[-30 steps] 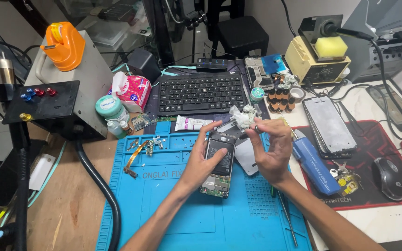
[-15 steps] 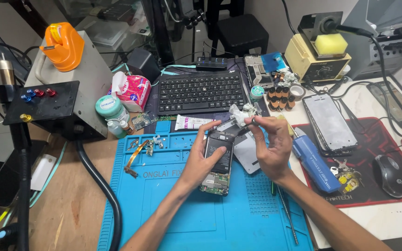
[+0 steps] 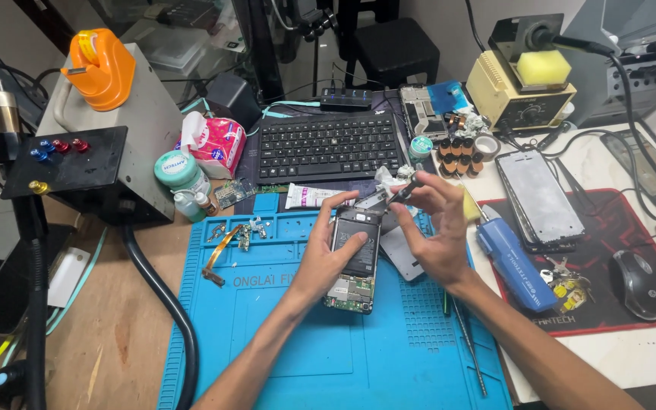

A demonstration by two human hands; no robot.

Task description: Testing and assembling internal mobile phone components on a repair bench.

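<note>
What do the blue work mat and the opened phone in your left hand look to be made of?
Work mat: likely silicone or rubber, matte blue, with moulded trays and ridges. Opened phone in the left hand: dark, smooth battery, probably foil-wrapped, above a bare green circuit board with metal parts.

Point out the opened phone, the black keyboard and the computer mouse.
opened phone [image 3: 355,254], head view, on its dark battery.
black keyboard [image 3: 326,146], head view, middle of the keys.
computer mouse [image 3: 638,282], head view, its top shell.

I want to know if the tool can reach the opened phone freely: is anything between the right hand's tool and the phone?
Nothing visible does. The right hand holds a thin tool just above the opened phone, which the left hand grips.
</note>
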